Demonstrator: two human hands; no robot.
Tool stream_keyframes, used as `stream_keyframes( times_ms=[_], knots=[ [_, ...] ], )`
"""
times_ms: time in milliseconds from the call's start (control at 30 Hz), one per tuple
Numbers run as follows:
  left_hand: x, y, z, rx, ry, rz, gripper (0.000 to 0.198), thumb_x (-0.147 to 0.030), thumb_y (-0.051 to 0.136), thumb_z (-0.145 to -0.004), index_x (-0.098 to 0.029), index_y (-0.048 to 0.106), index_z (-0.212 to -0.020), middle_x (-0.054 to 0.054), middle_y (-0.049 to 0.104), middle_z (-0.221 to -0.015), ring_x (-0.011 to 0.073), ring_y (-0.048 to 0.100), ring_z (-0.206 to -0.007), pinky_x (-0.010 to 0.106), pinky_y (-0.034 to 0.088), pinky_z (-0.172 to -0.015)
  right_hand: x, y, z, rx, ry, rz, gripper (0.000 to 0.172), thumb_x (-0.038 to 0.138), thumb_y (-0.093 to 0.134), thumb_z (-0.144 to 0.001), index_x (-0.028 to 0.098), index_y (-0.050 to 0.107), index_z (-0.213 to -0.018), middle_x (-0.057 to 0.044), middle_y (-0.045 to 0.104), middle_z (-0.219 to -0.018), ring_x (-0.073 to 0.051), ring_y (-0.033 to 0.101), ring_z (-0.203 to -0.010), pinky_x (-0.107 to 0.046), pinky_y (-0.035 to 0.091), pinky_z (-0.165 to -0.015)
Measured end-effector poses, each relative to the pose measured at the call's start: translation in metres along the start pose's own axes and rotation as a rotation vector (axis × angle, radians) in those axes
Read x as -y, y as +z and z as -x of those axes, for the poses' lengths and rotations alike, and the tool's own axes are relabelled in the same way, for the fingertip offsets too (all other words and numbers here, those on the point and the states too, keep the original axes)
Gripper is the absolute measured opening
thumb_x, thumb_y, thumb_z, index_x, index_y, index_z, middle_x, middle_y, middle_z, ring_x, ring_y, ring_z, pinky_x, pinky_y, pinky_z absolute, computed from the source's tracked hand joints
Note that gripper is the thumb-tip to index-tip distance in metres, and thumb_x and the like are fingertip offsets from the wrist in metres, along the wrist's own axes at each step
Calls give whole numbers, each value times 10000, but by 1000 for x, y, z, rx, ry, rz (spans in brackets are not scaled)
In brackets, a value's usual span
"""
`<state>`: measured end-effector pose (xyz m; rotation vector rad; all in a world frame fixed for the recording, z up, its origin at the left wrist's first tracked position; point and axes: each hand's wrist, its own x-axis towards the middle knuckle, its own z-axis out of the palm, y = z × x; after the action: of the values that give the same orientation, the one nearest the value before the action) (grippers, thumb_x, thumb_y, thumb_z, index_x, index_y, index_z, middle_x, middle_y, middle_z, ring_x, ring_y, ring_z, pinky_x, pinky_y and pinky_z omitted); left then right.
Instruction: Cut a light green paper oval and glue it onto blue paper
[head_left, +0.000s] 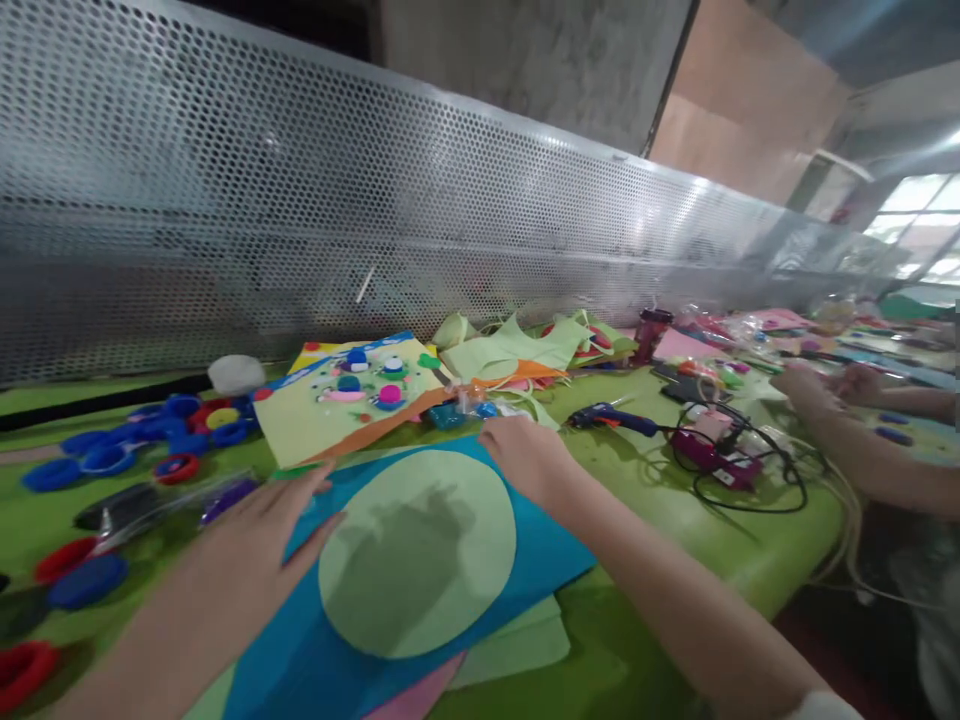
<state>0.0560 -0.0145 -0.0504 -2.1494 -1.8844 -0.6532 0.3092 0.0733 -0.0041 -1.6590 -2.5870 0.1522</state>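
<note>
In front of me lies a blue paper or foam sheet (285, 640) with a large pale green oval (480, 540) on it; a shadow falls across the oval. My left hand (255, 530) rests at the sheet's left edge, thumb and forefinger apart, the thumb reaching toward the oval. At the far edge, my right hand (529, 455) is closed with bent fingers on the blue sheet, right of the oval's top. Its fingertips are partly hidden. Beneath the blue sheet show pale green sheets (517, 645) and a pink sheet (420, 695).
Blue and red rings (109, 457) and lids lie left. Beyond stands a decorated pale yellow sheet (337, 410). A glue gun (611, 418), a black cable (750, 505) and a dark red cup (651, 335) are right. Another person's hands (817, 395) work farther right. A perforated metal screen (450, 220) borders the table.
</note>
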Motion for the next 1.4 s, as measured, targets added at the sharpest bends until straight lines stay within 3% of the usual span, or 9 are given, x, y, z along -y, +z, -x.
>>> stream_keyframes(
  times_ms=[100, 200, 300, 367, 567, 733, 1000, 1167, 1400],
  knots=[
    [-6, 10, 10, 140, -11, -14, 548, -505, 393, -845, -245, 362, -1327, 65, 658, -1143, 269, 628, -1007, 429, 542, -791, -14, 18, -9, 12, -15, -23, 212, 279, 460, -925, 145, 612, -987, -63, 663, -956, -179, 633, -848, -374, 510, -749],
    [-14, 18, 20, 201, 58, -22, 691, -561, 424, -816, -326, 140, -1400, 27, 532, -1319, 243, 542, -1144, 404, 521, -856, -14, 30, -6, 23, -136, -74, 276, 278, 472, -908, 117, 599, -1094, -133, 630, -1130, -258, 574, -1050, -425, 455, -878],
    [-20, 31, 27, 172, 234, -51, 821, -574, 453, -793, -294, -11, -1409, 66, 331, -1447, 282, 367, -1282, 448, 441, -960, -4, 41, -1, 23, -307, -124, 615, 440, 464, -879, 73, 354, -1360, -188, 307, -1444, -312, 269, -1321, -468, 268, -1051],
    [-19, 42, 32, 169, 301, -82, 837, -589, 438, -790, -275, -35, -1405, 78, 281, -1457, 304, 314, -1304, 479, 393, -993, 3, 50, 0, 70, -413, -144, 778, 539, 418, -860, 49, 194, -1422, -181, 134, -1494, -309, 116, -1367, -505, 157, -1086],
    [-8, 50, 35, 117, 351, -140, 830, -603, 449, -779, -263, 21, -1403, 42, 364, -1416, 285, 410, -1257, 414, 376, -984, 6, 63, 1, 193, -506, -177, 824, 604, 248, -879, -4, 130, -1423, -195, 74, -1488, -294, 47, -1372, -494, 74, -1105],
    [-19, 50, 27, 97, 377, -111, 798, -596, 433, -786, -279, 41, -1404, 22, 314, -1448, 261, 367, -1288, 370, 374, -994, 12, 65, 9, 196, -508, -190, 859, 617, 295, -863, -14, 126, -1421, -224, 57, -1484, -310, 15, -1368, -474, 79, -1110],
    [-47, 62, 15, 319, 178, -96, 954, -803, 329, -647, -150, 304, -1343, 137, 312, -1414, 375, 299, -1297, 533, 325, -1018, 14, 66, 6, 113, -530, -172, 775, 549, 315, -891, -18, 201, -1407, -235, 194, -1467, -311, 146, -1358, -445, 168, -1103],
    [-43, 72, 19, 218, 213, -97, 940, -788, 360, -652, -159, 296, -1348, 137, 324, -1412, 361, 323, -1292, 516, 310, -1020, 16, 70, -1, 62, -526, -168, 735, 500, 279, -915, -12, 130, -1420, -208, 107, -1493, -282, 62, -1374, -442, 98, -1119],
    [-42, 67, 17, 273, 192, -68, 866, -745, 376, -693, -150, 358, -1321, 116, 344, -1401, 356, 345, -1279, 533, 351, -1016, 18, 79, -1, 79, -556, -168, 732, 494, 287, -915, -38, 176, -1405, -217, 151, -1481, -302, 105, -1366, -449, 105, -1115]
  ],
)
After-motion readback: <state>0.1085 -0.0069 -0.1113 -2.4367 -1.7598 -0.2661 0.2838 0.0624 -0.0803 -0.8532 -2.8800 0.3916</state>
